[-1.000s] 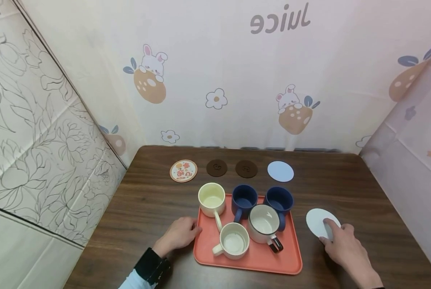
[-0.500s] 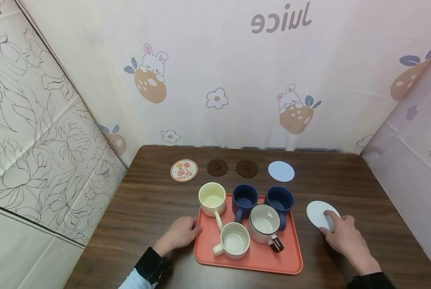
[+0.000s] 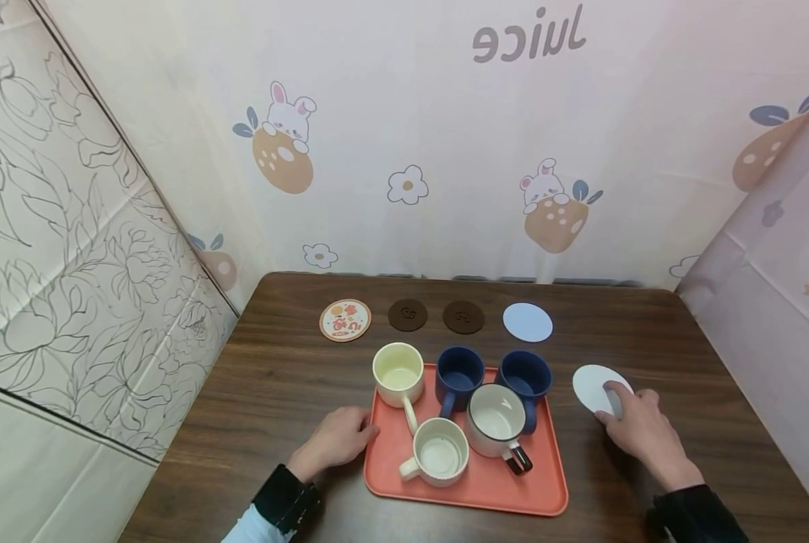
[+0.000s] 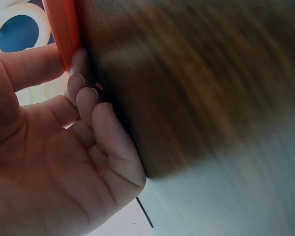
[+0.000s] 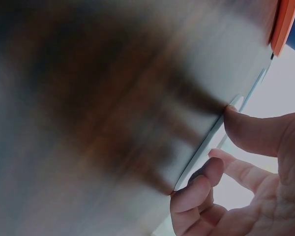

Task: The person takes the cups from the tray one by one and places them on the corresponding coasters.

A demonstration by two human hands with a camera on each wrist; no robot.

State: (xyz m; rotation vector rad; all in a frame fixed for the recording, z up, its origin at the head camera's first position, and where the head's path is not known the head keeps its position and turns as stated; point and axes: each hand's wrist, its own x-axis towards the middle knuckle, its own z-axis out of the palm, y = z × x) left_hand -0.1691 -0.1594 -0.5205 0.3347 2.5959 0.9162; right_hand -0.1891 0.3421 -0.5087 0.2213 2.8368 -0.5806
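Your right hand [image 3: 644,431] pinched the near white coaster [image 3: 590,386] at its edge, thumb on one side and fingers on the other; the coaster was over the table [image 3: 262,377], right of the tray [image 3: 540,486] and apart from it. I could not tell whether its underside met the wood. Your left hand [image 3: 338,439] gripped the tray at its left edge, thumb and curled fingers meeting the rim. The tray sat between your hands and bore five upright mugs: yellow mug [image 3: 397,371] at the far left corner, two blue mugs [image 3: 459,368] along the far edge, white mug [image 3: 496,415] with black on its handle in front of those, cream mug [image 3: 441,451] nearest you, handle to the left. Beyond the tray, coasters lay in a row, left to right: printed coaster [image 3: 345,320], two brown coasters [image 3: 407,315], far white coaster [image 3: 528,322]. Behind the table was a patterned cloth [image 3: 472,113] with reversed "Juice" lettering.
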